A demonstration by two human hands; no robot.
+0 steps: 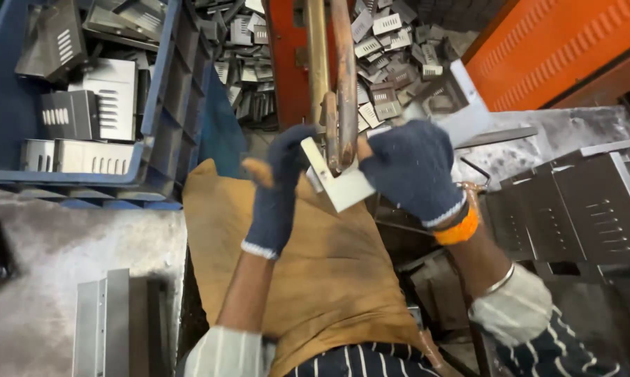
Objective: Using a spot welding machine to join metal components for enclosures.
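Note:
Both my hands wear dark blue knitted gloves. My left hand (276,188) and my right hand (409,167) hold a small bent sheet-metal bracket (339,183) between them, pressed up against two upright rusty copper-coloured rods (332,77) of an orange machine (290,56). The left fingers grip the bracket's left flange; the right hand grips its right side. A brown cloth (315,272) covers my lap beneath.
A blue plastic crate (168,112) with slotted metal parts stands at the upper left. Several small slotted pieces are piled on the floor (392,56) behind the rods. Grey slotted panels (587,202) lie at the right; metal strips (105,321) at the lower left.

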